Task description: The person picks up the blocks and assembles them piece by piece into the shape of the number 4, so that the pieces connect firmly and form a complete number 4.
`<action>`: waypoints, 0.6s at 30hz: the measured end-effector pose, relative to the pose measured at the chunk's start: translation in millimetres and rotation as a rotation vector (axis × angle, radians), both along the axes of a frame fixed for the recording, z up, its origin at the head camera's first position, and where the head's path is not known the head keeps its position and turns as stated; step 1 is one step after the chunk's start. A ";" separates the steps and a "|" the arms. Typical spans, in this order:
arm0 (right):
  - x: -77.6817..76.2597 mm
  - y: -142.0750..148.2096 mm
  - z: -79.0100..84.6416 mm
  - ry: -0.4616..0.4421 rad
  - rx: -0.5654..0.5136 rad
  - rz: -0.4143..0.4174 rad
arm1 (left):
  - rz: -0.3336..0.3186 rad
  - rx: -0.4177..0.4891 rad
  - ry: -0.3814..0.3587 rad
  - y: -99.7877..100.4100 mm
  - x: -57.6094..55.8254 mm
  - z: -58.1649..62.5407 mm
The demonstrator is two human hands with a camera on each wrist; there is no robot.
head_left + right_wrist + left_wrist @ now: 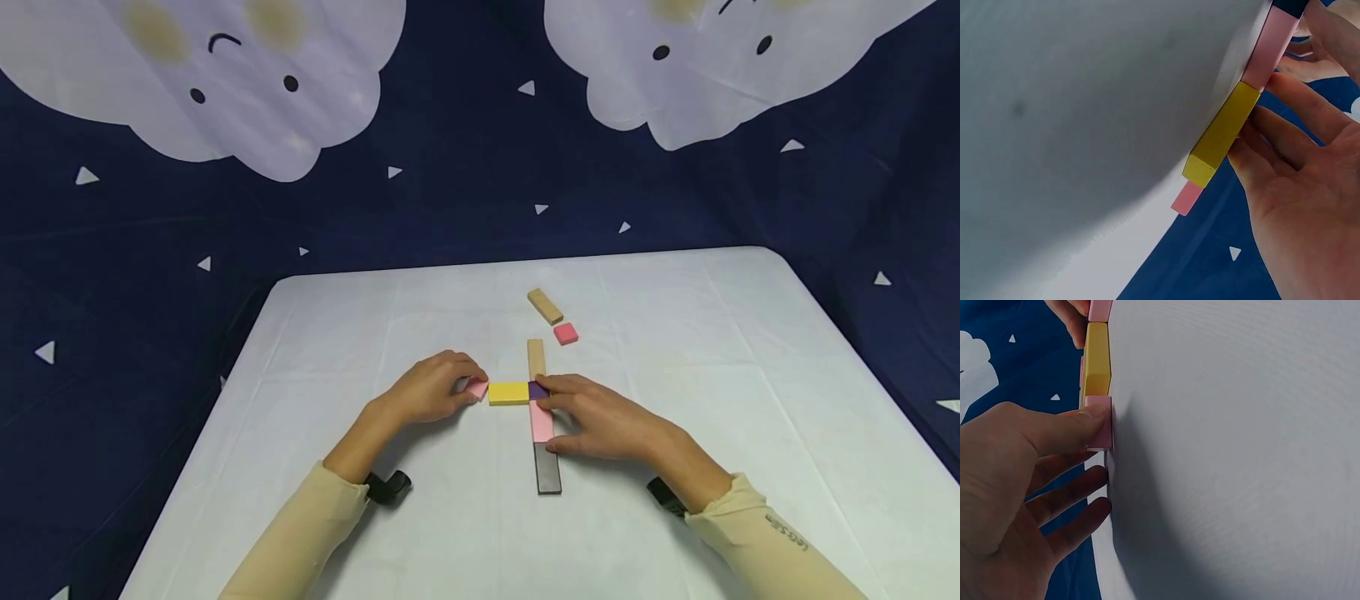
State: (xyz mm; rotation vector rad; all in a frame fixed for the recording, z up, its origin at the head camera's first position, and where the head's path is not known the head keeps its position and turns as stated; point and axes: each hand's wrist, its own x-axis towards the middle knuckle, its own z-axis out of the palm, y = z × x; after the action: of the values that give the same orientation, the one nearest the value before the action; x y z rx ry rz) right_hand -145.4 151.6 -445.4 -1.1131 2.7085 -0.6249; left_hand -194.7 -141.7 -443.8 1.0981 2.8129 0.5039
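Note:
At the left end of a yellow block [508,393], my left hand [1016,475] pinches a small pink block [1100,422] between thumb and fingers. The yellow block's other end meets a small purple block [534,390], which sits in a column of flat blocks. A wooden block [536,357] lies above the purple one, a longer pink block [541,423] and a black block [547,471] below it. My right hand [600,417] rests along the column's right side. Its fingers touch the purple block and partly cover it; the thumb lies near the pink-black joint.
Beyond the column lie a loose wooden block [545,307] and a small coral-red block [566,333]. A white cloth covers the table [360,317]. Behind it hangs a navy curtain [450,208] with white clouds and triangles.

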 end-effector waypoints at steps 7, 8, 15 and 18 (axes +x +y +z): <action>-0.2 0.1 -0.6 -0.001 -0.008 -0.002 | 0.005 0.001 0.003 -1.1 0.1 -1.5; -0.2 0.1 -0.6 -0.003 -0.009 -0.003 | 0.008 -0.001 0.005 -1.0 0.2 -1.6; -0.2 -0.4 -0.7 -0.007 -0.010 -0.002 | 0.034 -0.026 0.020 0.3 1.2 -3.5; -0.3 -0.2 -0.9 -0.003 -0.010 -0.002 | 0.039 -0.024 0.019 0.5 1.7 -3.7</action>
State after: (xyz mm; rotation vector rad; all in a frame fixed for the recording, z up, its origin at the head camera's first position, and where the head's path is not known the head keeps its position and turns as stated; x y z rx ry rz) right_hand -145.8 151.4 -446.3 -1.1112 2.7070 -0.6400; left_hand -193.0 -141.3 -447.5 1.0517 2.8535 0.4648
